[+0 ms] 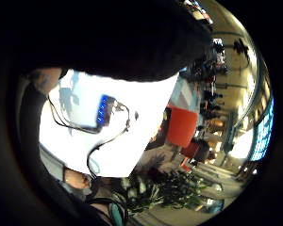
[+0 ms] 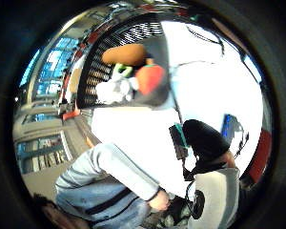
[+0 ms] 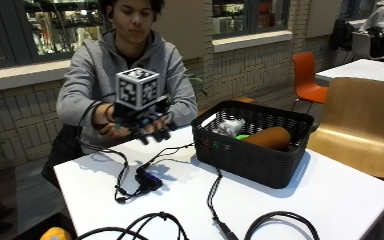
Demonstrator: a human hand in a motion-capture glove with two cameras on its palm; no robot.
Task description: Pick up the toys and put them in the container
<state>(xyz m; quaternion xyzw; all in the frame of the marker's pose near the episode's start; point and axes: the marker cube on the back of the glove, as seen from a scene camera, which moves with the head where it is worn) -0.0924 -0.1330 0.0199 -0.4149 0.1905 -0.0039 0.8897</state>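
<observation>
I am holding my black-gloved right hand above the white table's near edge, fingers spread and holding nothing. The toys are lying inside the black woven plastic basket, which is sitting by the table's right edge.

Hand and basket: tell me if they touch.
Apart. The outside view shows the hand raised above the table, with bare tabletop and wall showing between its fingers and the basket.
</observation>
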